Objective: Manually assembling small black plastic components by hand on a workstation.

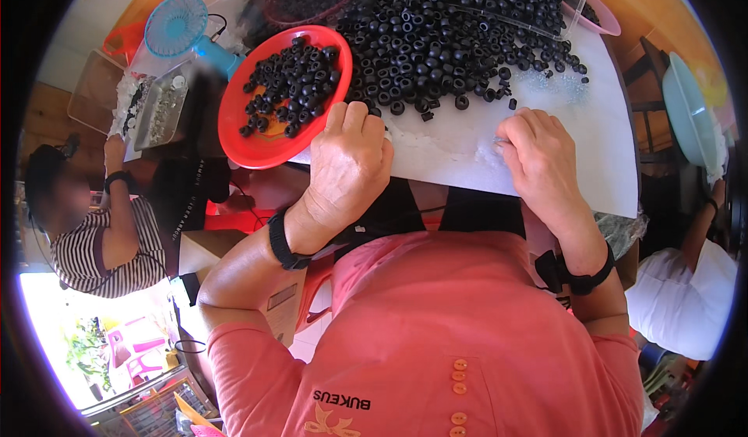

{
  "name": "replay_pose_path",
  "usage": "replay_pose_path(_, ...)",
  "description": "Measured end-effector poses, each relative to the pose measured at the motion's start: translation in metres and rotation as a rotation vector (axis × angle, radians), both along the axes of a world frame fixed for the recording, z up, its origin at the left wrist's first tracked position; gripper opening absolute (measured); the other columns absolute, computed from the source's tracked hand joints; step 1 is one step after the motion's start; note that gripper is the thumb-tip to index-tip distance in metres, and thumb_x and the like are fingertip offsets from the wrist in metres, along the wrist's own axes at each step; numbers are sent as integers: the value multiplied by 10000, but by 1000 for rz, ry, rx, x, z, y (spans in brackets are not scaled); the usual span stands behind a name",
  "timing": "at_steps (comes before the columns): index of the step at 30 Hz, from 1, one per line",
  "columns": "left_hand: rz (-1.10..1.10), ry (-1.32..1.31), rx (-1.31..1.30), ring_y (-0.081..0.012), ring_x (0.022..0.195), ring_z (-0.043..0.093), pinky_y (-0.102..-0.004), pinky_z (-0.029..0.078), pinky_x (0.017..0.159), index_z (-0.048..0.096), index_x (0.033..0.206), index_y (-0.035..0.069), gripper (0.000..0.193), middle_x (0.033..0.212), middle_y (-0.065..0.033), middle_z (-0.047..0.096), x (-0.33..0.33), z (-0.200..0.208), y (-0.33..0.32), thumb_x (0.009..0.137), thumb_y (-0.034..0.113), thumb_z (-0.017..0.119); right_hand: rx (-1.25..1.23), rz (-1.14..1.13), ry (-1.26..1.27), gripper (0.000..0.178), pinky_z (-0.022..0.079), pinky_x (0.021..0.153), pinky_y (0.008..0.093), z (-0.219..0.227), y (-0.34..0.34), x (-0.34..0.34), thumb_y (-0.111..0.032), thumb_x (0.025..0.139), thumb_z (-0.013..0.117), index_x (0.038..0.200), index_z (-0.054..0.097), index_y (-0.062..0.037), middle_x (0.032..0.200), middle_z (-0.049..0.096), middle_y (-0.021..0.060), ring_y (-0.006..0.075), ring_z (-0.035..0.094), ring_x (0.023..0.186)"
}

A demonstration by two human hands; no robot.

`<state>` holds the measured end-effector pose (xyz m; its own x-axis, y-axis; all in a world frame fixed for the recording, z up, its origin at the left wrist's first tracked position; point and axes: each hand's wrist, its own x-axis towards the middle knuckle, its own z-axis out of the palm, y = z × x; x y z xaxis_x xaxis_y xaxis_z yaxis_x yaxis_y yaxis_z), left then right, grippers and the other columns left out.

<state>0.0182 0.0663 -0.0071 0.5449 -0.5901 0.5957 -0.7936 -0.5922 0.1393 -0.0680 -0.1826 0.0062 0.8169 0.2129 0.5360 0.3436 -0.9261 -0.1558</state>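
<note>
A person in a coral shirt (436, 304) sits at a white tabletop (604, 164), both bare hands over its near edge. Hollow black beads (421, 55) spread from the far edge to the middle; more lie in a round red dish (233, 118) by the left end of the near edge.

The heap lies straight ahead of both hands, toward the far edge. The left hand (351, 164) is nearer the dish, which sits just beyond it to the left; the right hand (541, 156) is nearer a scatter of tiny clear beads (573, 88) by the tabletop's right edge. The black beads are rounded and show no shared long axis.

The left grip is curled, its fingertips hidden, so I cannot tell whether it is closed on anything. The right grip has thumb and forefinger together (a pale glint shows there, too small to identify).

Writing shows on the shirt front: dark capitals, upside down from this view, beside a gold bow (331, 423). Pale lettering runs down the dark clothing (187, 199) of a co-worker (117, 230) at left.
</note>
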Motion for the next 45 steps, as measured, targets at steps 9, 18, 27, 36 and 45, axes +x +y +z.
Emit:
replay_pose_path(9, -37, 276, -115, -298, 737, 575, -385, 477, 616, 631, 870, -4, 157, 813, -130, 545, 0, 7, 10, 718, -14, 671, 180, 65, -79, 193, 412, 670, 405, 2, 14, 0, 6, 725, 682, 860, 564, -62, 808, 572, 80, 294, 561, 771)
replay_pose_path(18, -178, 504, -411, -141, 720, 579, -272, 448, 602, 644, 934, -6, 183, 918, -74, 615, -17, 5, 5, 767, -13, 719, 525, 172, -3, 179, 426, 613, 383, -9, 51, 9, -4, 759, 708, 838, 561, -69, 756, 571, 62, 267, 551, 659)
replay_pose_path(27, -289, 1308, -818, -65, 646, 539, -199, 430, 540, 678, 1042, -21, 169, 904, -38, 675, -27, 20, -6, 875, 3, 677, 819, 305, 111, 143, 490, 605, 281, -1, 56, 7, 47, 843, 683, 907, 567, -7, 785, 611, 81, 170, 616, 688)
replay_pose_path(36, -319, 1505, -954, -75, 601, 550, -198, 417, 489, 658, 1013, -55, 138, 871, -83, 680, -32, 11, -12, 885, -5, 664, 618, 329, 44, 144, 466, 581, 350, 0, 55, 8, -7, 810, 711, 900, 601, -25, 761, 584, 103, 247, 590, 649)
replay_pose_path(45, -249, 1512, -1033, -123, 665, 589, -232, 459, 516, 642, 1057, -62, 162, 887, -113, 670, -28, 13, 3, 919, 22, 631, 324, 247, -98, 135, 455, 550, 398, 1, 56, 24, -44, 781, 676, 901, 630, -85, 687, 595, 68, 287, 602, 612)
